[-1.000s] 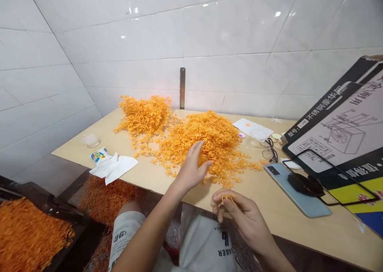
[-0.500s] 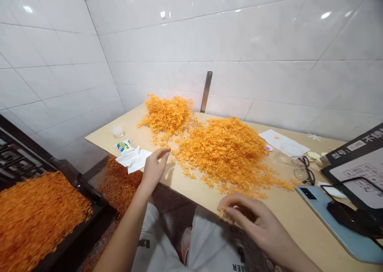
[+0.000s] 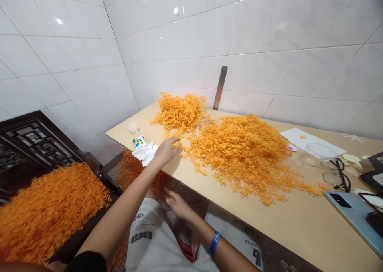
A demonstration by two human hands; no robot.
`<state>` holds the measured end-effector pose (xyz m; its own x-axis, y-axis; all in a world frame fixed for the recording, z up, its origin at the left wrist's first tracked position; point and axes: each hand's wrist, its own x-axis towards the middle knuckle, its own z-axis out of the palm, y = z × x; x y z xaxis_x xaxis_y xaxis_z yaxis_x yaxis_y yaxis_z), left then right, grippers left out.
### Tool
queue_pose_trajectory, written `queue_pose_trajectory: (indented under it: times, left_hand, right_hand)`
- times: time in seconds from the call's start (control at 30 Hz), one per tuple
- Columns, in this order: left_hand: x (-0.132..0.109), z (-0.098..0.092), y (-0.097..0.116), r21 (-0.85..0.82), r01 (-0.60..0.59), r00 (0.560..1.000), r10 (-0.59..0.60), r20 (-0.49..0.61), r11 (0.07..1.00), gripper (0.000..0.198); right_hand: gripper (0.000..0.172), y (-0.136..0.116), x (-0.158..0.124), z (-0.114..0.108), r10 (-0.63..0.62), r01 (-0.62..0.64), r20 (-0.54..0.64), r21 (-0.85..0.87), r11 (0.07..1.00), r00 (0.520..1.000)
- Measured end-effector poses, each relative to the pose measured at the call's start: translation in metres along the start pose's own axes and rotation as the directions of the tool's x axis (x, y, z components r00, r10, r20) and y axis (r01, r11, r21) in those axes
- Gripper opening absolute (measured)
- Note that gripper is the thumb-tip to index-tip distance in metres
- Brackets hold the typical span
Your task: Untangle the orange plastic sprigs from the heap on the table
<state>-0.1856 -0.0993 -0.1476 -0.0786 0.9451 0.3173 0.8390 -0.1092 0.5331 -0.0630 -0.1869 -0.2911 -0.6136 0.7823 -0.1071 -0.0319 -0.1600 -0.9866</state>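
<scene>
My left hand point(image 3: 166, 152) is above the front of the table, at the left tip of the large heap of small orange flower-like pieces point(image 3: 242, 152). Its fingers are bent together around a small orange piece point(image 3: 177, 144). Below the table edge, over my lap, my right hand point(image 3: 179, 205) points left with its fingers apart; I see nothing in it. Near its fingertips lies a darker-looking heap of orange pieces point(image 3: 130, 170) low beside the table. A second, smaller orange heap point(image 3: 181, 112) stands at the back of the table.
At left, a dark carved wooden chair point(image 3: 32, 138) bears a big pile of orange pieces point(image 3: 60, 208). White tissues point(image 3: 145, 153), a small packet point(image 3: 139, 141) and a clear cup point(image 3: 132, 127) are on the table's left. Eyeglasses point(image 3: 338, 174) and a light-blue phone point(image 3: 356, 216) lie right.
My right hand has swung left and down below the table edge, and the orange piece it held no longer shows. My left hand has closed at the heap's edge. The view has turned left.
</scene>
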Motion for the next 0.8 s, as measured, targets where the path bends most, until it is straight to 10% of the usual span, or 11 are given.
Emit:
queue_pose_trajectory:
  times: [0.2, 0.4, 0.6, 0.8]
  left_hand:
    - [0.042, 0.001, 0.011, 0.085, -0.138, 0.986, 0.129, 0.108, 0.987, 0.006]
    - [0.098, -0.047, 0.034, -0.005, -0.154, 0.983, 0.152, -0.105, 0.988, 0.016]
    - [0.13, -0.086, 0.079, -0.227, -0.19, 0.955, 0.126, -0.27, 0.955, 0.025]
    - [0.125, -0.095, 0.127, -0.572, -0.225, 0.948, 0.043, -0.315, 0.788, 0.022]
  right_hand:
    - [0.04, 0.04, -0.111, -0.058, 0.075, -0.08, -0.033, -0.226, 0.971, 0.997]
    - [0.038, 0.024, -0.143, -0.064, -0.024, 0.033, 0.026, -0.415, 0.909, 0.999]
    - [0.03, -0.048, -0.153, -0.087, -0.131, 0.225, 0.245, -0.414, 0.882, 0.961]
    - [0.028, -0.154, -0.16, -0.132, -0.345, 0.373, 0.162, -0.568, 0.734, 0.925]
